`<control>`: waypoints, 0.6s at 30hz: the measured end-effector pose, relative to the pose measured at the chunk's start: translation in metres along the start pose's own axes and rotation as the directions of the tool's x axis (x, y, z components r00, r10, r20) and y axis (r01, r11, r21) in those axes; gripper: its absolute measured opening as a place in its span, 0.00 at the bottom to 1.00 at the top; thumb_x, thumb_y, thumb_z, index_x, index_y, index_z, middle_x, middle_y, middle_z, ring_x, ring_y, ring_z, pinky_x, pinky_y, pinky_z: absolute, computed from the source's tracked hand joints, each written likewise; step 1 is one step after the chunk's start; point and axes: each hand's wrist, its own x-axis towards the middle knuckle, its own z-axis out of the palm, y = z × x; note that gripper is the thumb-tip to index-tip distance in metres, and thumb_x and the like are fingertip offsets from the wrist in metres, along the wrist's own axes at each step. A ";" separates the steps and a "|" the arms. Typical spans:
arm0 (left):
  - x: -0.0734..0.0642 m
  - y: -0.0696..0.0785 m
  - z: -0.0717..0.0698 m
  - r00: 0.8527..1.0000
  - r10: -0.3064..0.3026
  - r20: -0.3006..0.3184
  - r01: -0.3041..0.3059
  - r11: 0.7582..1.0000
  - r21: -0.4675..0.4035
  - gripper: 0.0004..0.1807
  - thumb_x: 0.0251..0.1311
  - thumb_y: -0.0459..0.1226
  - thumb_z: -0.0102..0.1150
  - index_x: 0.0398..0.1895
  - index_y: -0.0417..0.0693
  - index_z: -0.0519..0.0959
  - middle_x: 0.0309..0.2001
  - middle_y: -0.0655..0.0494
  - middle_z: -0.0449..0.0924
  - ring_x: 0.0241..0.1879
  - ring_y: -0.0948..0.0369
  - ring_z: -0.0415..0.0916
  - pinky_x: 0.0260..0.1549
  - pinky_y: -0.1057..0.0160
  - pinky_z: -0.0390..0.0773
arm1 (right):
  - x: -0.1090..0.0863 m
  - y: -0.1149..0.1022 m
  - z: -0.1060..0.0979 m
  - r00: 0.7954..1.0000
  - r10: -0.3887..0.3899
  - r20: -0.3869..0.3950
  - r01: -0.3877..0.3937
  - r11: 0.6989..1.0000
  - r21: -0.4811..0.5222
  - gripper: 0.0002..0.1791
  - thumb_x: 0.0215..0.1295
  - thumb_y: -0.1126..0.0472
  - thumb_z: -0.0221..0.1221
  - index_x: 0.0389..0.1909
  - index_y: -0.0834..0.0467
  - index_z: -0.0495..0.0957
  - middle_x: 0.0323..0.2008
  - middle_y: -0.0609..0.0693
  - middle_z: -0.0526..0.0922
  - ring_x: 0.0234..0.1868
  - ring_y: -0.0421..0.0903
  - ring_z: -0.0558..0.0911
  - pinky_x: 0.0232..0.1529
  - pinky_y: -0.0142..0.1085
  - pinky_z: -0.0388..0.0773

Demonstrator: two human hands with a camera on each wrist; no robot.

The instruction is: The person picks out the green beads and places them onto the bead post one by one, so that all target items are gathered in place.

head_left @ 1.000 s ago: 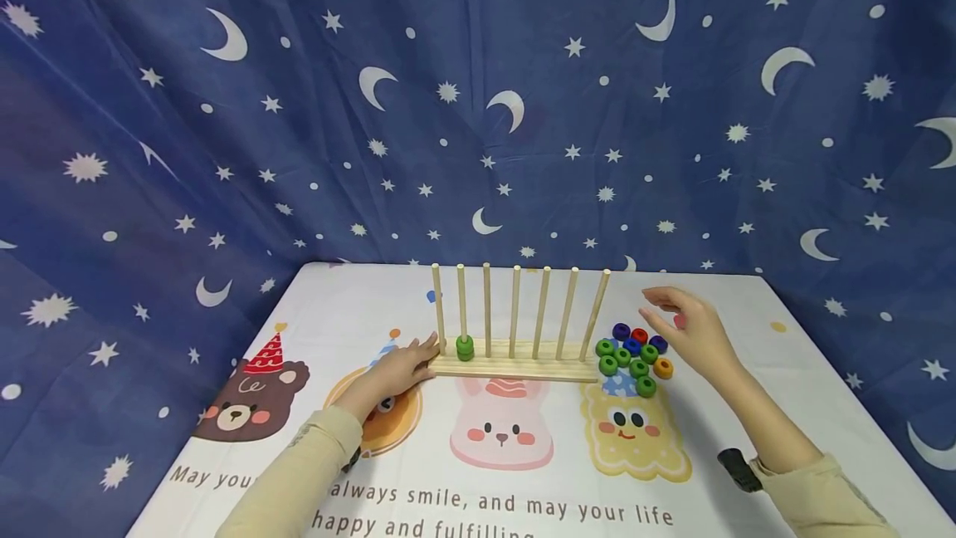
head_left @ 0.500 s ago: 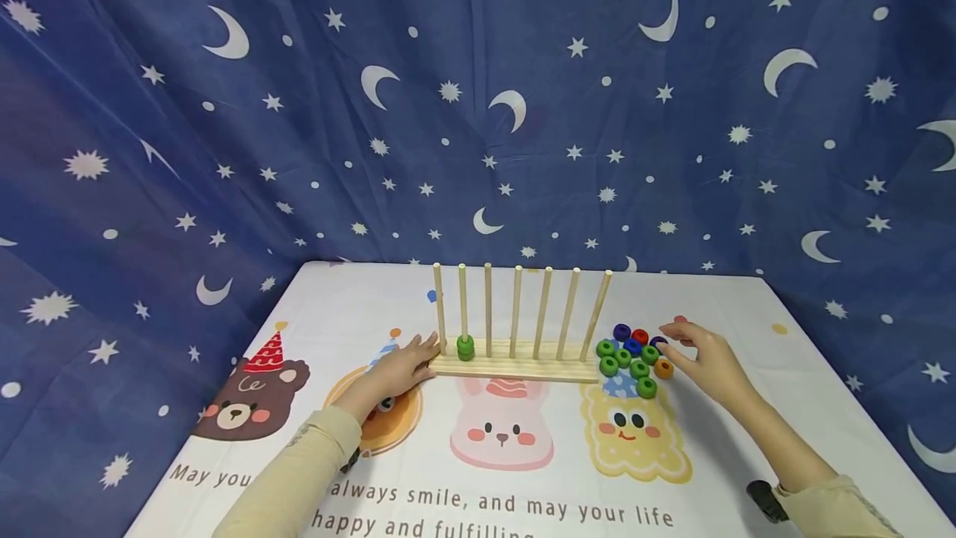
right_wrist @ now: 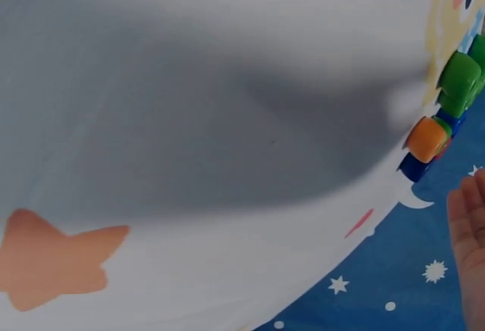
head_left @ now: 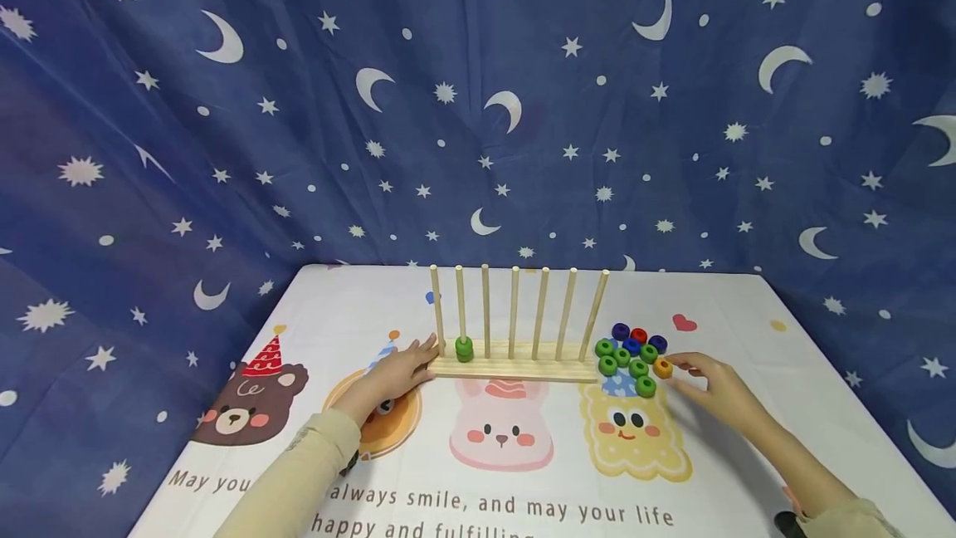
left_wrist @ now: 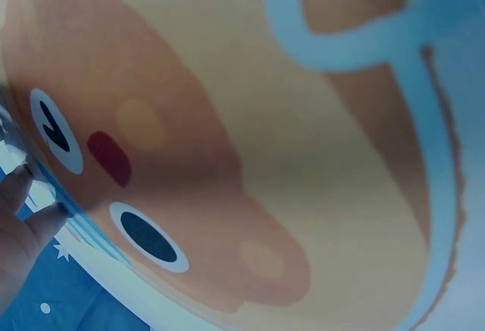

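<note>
A pale wooden rack (head_left: 515, 368) carries a row of upright wooden pegs (head_left: 513, 314). Green ring beads (head_left: 465, 350) sit on its second peg from the left. My left hand (head_left: 396, 372) rests with fairly straight fingers against the rack's left end; in the left wrist view only some fingertips (left_wrist: 47, 221) show at the edge. My right hand (head_left: 720, 393) reaches in at the right side of a bead cluster, its fingers and thumb spread beside an orange bead (head_left: 662, 368). In the right wrist view, the fingers appear apart from the orange bead (right_wrist: 427, 138).
Around the orange bead lie several green beads (head_left: 638, 369), several blue beads (head_left: 631, 346) and a red bead (head_left: 638, 335), just right of the rack. A white cloth with printed cartoon animals (head_left: 502, 430) covers the table. Behind hangs a blue curtain (head_left: 478, 148) with moons and stars.
My right hand has come down and toward me, from above the far side of the bead cluster to beside the orange bead. The left hand and the rack have stayed put.
</note>
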 end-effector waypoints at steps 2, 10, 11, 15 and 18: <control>-0.001 0.001 0.001 1.000 0.001 0.001 -0.001 1.000 -0.008 0.29 0.66 0.42 0.51 0.68 0.42 0.63 0.72 0.41 0.54 0.67 0.36 0.55 0.60 0.29 0.54 | -0.002 0.001 0.000 1.000 0.000 0.009 0.000 1.000 0.008 0.19 0.54 0.66 0.66 0.47 0.66 0.79 0.43 0.60 0.83 0.42 0.60 0.81 0.42 0.52 0.79; 0.000 -0.003 0.005 1.000 -0.004 -0.017 0.004 1.000 -0.007 0.29 0.66 0.42 0.51 0.68 0.43 0.64 0.72 0.42 0.54 0.67 0.36 0.56 0.61 0.29 0.53 | -0.006 0.004 0.007 0.999 -0.051 -0.010 0.051 0.999 0.015 0.18 0.51 0.66 0.68 0.44 0.65 0.81 0.42 0.57 0.85 0.41 0.51 0.82 0.40 0.47 0.81; 0.000 -0.004 0.005 1.000 -0.005 -0.017 0.004 1.000 -0.006 0.29 0.66 0.42 0.51 0.68 0.43 0.64 0.72 0.42 0.54 0.67 0.36 0.56 0.60 0.29 0.53 | -0.006 0.005 0.009 0.998 -0.057 -0.008 0.057 0.998 0.020 0.18 0.50 0.66 0.68 0.44 0.64 0.81 0.42 0.56 0.85 0.41 0.51 0.83 0.40 0.47 0.81; 0.001 -0.003 0.005 1.000 -0.012 -0.012 0.011 1.000 -0.010 0.29 0.66 0.42 0.51 0.69 0.44 0.63 0.72 0.43 0.53 0.68 0.37 0.55 0.61 0.30 0.53 | -0.006 0.005 0.014 0.998 -0.055 0.022 0.054 0.997 0.046 0.18 0.50 0.64 0.69 0.43 0.64 0.81 0.42 0.57 0.85 0.41 0.54 0.83 0.40 0.47 0.81; 0.001 -0.002 0.004 1.000 -0.009 -0.012 0.009 1.000 -0.021 0.29 0.66 0.42 0.51 0.68 0.43 0.63 0.72 0.43 0.53 0.68 0.37 0.55 0.61 0.29 0.52 | -0.005 0.005 0.016 0.998 -0.033 0.056 0.030 0.998 0.056 0.19 0.51 0.63 0.69 0.44 0.66 0.80 0.42 0.59 0.84 0.41 0.57 0.83 0.41 0.47 0.81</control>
